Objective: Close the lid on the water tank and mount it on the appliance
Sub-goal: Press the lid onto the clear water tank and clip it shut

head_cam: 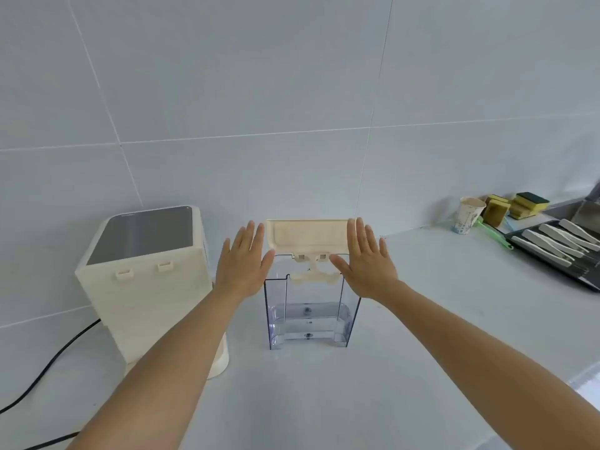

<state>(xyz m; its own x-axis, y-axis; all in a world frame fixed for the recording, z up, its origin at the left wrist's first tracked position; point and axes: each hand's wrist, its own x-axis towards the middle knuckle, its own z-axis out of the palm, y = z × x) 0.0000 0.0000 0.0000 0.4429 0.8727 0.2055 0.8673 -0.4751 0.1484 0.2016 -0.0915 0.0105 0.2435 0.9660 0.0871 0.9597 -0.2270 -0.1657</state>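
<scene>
A clear plastic water tank [310, 316] stands upright on the white counter in the middle of the view. Its cream lid [306, 237] is hinged at the tank's top and stands open, tilted up toward the wall. My left hand [243, 263] is flat with spread fingers just left of the lid, its thumb near the lid's lower left corner. My right hand [365, 259] mirrors it on the right side, fingertips at the lid's right edge. Neither hand grips anything. The cream appliance [146, 280], with a dark glossy top and two small clips on its side, stands to the left.
A black power cord [52, 362] runs from the appliance over the counter at lower left. At the right stand a paper cup [469, 216], several sponges [516, 206] and a dark tray [558, 245] holding white-handled utensils. A tiled wall rises behind.
</scene>
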